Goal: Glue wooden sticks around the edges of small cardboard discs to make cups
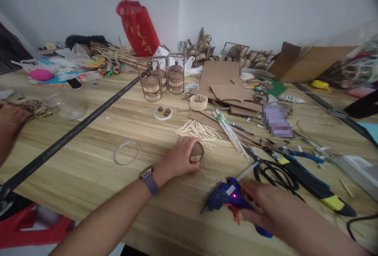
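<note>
My left hand [183, 156], with a watch on its wrist, is closed round a small round cardboard base [196, 150] edged with short upright wooden sticks. A blue hot glue gun [222, 193] with an orange trigger and a lit red light is in my right hand [260, 204]. Its nozzle points left, low over the table and apart from the base. Just beyond my left hand lies a loose pile of short wooden sticks [198, 129]. Behind the pile stands a finished-looking ring of sticks [198, 102]. A white ring [126, 153] lies flat to the left.
Scissors [274, 175], pliers [304, 154] and a black-and-yellow cutter [333, 201] lie on the right. Lidded stick baskets [176, 78] stand behind, near cardboard sheets [220, 76]. Brown beads [167, 111] sit in another ring. Another person's hand [13, 116] is at far left.
</note>
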Available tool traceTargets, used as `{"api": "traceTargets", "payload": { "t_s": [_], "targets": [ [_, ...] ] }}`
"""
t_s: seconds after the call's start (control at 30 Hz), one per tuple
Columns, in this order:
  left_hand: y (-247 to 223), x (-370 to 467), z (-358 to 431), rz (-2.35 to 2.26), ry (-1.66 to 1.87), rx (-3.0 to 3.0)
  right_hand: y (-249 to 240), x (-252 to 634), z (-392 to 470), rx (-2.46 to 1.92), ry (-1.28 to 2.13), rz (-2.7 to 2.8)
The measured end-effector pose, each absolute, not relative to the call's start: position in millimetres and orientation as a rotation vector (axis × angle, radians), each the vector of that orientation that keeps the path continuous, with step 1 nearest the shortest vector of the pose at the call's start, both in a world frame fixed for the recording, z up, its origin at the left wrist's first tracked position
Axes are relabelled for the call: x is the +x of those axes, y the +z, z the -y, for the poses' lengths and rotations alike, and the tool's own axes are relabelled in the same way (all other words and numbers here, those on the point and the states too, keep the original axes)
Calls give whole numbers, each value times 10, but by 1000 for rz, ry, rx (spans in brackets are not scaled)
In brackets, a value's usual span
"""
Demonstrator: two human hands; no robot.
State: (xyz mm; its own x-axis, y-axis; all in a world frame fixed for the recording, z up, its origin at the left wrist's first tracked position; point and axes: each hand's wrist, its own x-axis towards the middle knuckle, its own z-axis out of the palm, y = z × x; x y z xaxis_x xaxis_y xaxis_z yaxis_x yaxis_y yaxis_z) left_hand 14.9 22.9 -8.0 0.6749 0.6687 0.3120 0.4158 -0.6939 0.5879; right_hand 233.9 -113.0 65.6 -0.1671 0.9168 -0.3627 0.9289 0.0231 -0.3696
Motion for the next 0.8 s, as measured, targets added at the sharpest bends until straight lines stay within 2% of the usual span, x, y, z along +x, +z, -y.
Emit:
{"api": "traceTargets", "payload": {
  "t_s": [0.23, 0.37, 0.53, 0.7, 0.8],
  "targets": [
    [-93, 148, -237, -833, 732, 2430, 307, 2396, 1301, 2145, -906, -2361],
    [-70, 144, -229, -844, 711, 2431, 397, 2441, 1411, 2242, -820, -2439],
    [-45, 145, -219, -839, 717, 2413, 653, 2529, 1363, 2572, -810, -2477],
    [-39, 143, -220, -851, 705, 2409, 697, 2489, 1047, 3049, -1147, -2294],
    [-39, 141, -222, -844, 699, 2422, 530, 2399, 874, 3166, -1716, -2001]
  ]
}}
